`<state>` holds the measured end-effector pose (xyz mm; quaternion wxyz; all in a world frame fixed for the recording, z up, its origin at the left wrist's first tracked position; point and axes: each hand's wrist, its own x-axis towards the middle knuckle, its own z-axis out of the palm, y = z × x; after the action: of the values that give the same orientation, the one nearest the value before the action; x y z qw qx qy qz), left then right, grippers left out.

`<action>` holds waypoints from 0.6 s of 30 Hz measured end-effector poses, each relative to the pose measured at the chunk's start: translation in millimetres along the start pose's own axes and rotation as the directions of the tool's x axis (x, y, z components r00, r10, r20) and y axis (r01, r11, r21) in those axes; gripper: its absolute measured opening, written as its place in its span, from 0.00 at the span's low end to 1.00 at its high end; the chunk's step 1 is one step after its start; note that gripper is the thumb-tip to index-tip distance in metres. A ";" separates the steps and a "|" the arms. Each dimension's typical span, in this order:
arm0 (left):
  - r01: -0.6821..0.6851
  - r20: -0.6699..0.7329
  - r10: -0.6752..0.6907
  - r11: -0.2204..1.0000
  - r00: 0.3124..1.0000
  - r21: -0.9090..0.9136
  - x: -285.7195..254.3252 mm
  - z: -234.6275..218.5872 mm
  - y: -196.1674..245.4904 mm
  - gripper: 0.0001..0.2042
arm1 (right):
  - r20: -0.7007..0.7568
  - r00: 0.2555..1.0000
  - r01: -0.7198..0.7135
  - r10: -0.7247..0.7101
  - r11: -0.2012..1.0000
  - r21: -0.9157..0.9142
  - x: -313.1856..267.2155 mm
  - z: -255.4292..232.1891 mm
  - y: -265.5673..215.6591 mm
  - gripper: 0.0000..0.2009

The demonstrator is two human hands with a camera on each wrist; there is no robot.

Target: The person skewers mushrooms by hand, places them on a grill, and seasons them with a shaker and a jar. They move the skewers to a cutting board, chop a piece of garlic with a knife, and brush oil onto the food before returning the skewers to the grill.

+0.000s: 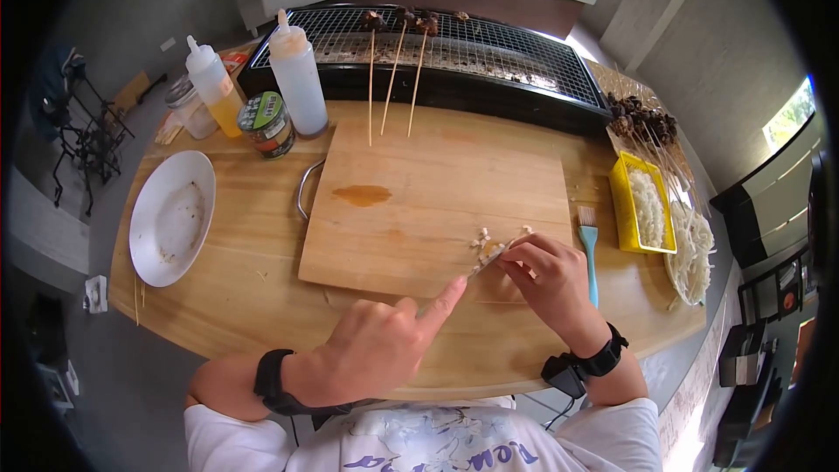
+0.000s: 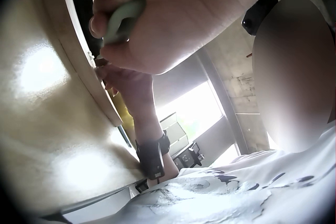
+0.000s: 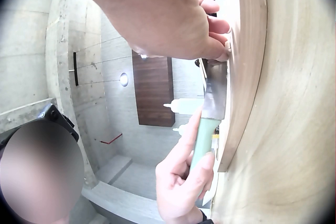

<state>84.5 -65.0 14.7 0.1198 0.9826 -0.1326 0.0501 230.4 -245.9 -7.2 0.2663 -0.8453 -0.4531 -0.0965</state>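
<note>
My left hand (image 1: 376, 341) grips the pale green handle of a knife (image 3: 206, 137), its index finger stretched forward along the top. The knife's metal blade (image 3: 215, 95) extends low over the near right part of the wooden cutting board (image 1: 437, 183). My right hand (image 1: 552, 284) bends over the far end of the blade, thumb and fingertips pinching it. Small white chopped pieces (image 1: 482, 243), garlic-like, lie on the board beside the blade and by the right fingertips. In the left wrist view, the curled left fingers cover part of the green handle.
A blue brush (image 1: 588, 245), a yellow basket (image 1: 625, 210) and a plate of white strands (image 1: 690, 253) sit right. Three skewers (image 1: 371, 87) lie across the grill (image 1: 489, 61) and board. Squeeze bottles (image 1: 297, 79), a jar (image 1: 266, 125) and an oval plate (image 1: 144, 218) stand left.
</note>
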 end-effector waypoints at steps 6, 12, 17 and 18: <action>-0.002 -0.042 0.001 1.000 0.999 -0.023 2.6 3.1 -5.8 0.31 | -0.003 1.000 0.007 -0.007 1.000 -0.006 -0.2 -0.4 0.0 0.04; 0.012 -0.072 -0.016 0.998 0.997 -0.060 1.9 -0.3 -7.3 0.32 | 0.044 0.999 -0.019 0.019 1.000 -0.002 1.5 -4.4 -1.8 0.05; 0.012 -0.052 -0.015 0.998 0.999 -0.054 -0.7 -3.0 -4.3 0.32 | 0.066 0.988 -0.144 0.138 0.984 0.101 2.8 -14.0 -7.6 0.06; 0.008 -0.050 -0.011 0.998 0.999 -0.070 -1.4 -2.3 -3.9 0.32 | 0.062 0.988 -0.150 0.144 0.983 0.106 3.4 -16.1 -7.6 0.07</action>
<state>84.0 -60.4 15.9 0.1574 0.9769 -0.1265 0.0695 227.4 -248.7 10.4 0.3064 -0.8628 -0.4012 -0.0284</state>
